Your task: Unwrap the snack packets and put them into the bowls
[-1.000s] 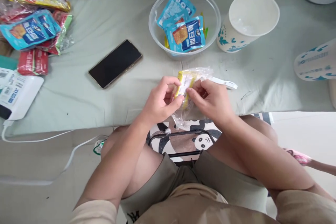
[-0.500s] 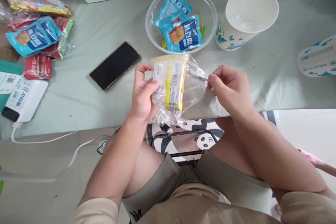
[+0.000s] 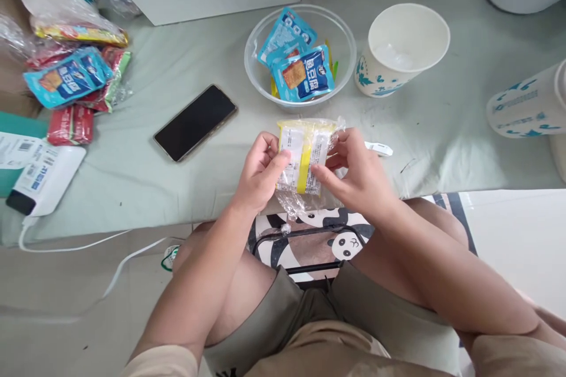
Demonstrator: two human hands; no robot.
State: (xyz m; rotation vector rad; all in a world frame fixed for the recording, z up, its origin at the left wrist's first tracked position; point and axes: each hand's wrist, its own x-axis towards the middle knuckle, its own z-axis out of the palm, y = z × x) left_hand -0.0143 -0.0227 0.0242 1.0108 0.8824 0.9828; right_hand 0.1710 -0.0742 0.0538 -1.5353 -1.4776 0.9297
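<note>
Yellow-and-white packet [image 3: 305, 159] in clear wrap [image 3: 296, 203] is held between a person's two hands at the near edge of the table [image 3: 198, 191], seen from the head camera. Thumb and fingers of the left hand [image 3: 262, 174] pinch its left side; those of the right hand [image 3: 363, 171] grasp the right. It looks light and pliable, the film probably slippery, best gripped by its side edges. Beyond: one clear bowl [image 3: 256, 76] with three blue pouches [image 3: 305, 73] visible, one phone [image 3: 196, 122] and three printed paper cups [image 3: 382, 73], one just beside the bowl.
</note>
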